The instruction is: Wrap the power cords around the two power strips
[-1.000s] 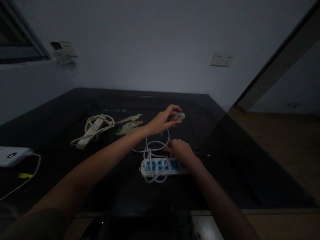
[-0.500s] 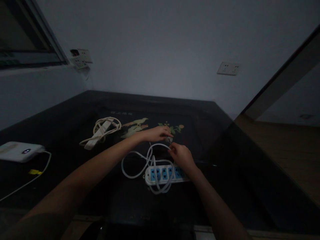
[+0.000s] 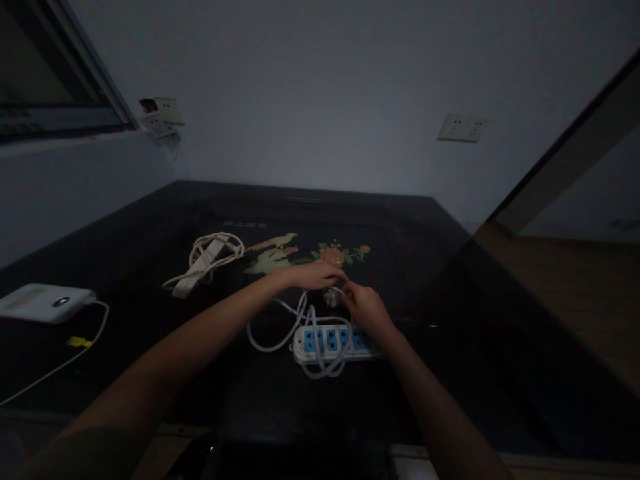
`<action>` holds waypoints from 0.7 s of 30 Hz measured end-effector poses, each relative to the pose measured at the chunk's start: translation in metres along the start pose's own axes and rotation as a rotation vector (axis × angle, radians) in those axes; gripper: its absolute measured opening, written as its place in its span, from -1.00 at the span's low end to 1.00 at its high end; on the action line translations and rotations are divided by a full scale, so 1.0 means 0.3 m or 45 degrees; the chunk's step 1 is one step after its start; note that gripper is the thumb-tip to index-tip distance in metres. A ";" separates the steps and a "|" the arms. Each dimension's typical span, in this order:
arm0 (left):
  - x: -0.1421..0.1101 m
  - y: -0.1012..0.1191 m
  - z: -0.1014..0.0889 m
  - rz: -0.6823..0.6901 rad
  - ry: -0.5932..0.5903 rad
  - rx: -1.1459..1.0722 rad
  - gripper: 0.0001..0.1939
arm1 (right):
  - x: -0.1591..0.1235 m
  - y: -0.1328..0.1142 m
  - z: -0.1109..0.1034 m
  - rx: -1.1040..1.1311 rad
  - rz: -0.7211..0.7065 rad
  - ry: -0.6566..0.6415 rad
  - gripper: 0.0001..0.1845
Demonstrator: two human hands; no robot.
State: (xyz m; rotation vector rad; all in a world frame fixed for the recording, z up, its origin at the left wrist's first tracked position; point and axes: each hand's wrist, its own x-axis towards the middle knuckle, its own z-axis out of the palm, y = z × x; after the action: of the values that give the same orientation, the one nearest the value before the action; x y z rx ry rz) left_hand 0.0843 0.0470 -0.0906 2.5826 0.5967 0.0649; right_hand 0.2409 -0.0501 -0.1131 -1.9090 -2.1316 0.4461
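The power strip [image 3: 331, 341] on the dark bench [image 3: 260, 400] is my landmark; its white body carries a row of blue sockets, and its right end is hidden behind my right hand [image 3: 370, 310] and wrist; its pale cord [image 3: 270, 348] runs in loose loops, some lying across the sockets, one swinging out past the strip's left end.

The plug [image 3: 331, 297] is just beyond the strip, below the fingers of my left hand [image 3: 320, 273]; it looks whitish and stubby, too blurred for me to make out its pins; my right thumb and fingers are pressed together, pinching the cord close beside the plug; my left fingers reach across above it, their tips meeting the right ones, and I cannot tell whether they grip anything.

Beyond the strip, past my left hand, lies a printed flower [image 3: 333, 257] on the bench's glossy top; to the strip's left and farther off sits an off-white extension block [image 3: 193, 279], its own cord coiled over it; well to the strip's left is a white device [image 3: 40, 303] with a small dark display, a thin cable [image 3: 103, 327] leaving its end and passing a yellow tag [image 3: 79, 341].
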 end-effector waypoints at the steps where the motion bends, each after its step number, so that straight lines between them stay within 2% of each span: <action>1: 0.002 0.004 0.010 -0.001 0.008 0.020 -0.67 | 0.002 0.001 0.002 -0.008 -0.002 -0.020 -0.83; 5: -0.006 0.009 0.042 0.033 0.102 0.093 -0.68 | 0.011 0.003 0.007 -0.039 -0.021 -0.103 -0.75; 8: -0.047 -0.006 0.038 0.197 0.273 0.148 -0.71 | 0.014 0.003 0.010 -0.055 -0.030 -0.157 -0.70; 10: -0.085 -0.018 0.024 0.283 0.320 0.204 -0.73 | 0.013 0.001 0.011 -0.057 -0.033 -0.176 -0.68; 15: -0.137 -0.018 0.011 0.338 0.191 0.413 -0.62 | 0.010 -0.003 0.012 -0.056 -0.018 -0.172 -0.66; 18: -0.118 -0.006 0.029 0.345 0.158 0.576 -0.58 | 0.010 -0.003 0.011 -0.062 0.001 -0.155 -0.67; 21: -0.086 -0.004 0.048 0.384 0.177 0.733 -0.66 | 0.010 -0.003 0.009 -0.069 0.009 -0.145 -0.69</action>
State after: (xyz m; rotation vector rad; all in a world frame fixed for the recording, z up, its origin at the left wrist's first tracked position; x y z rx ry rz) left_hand 0.0626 0.0305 -0.1024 3.2342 0.2922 0.2000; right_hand 0.2387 -0.0473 -0.1153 -1.9653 -2.2306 0.5152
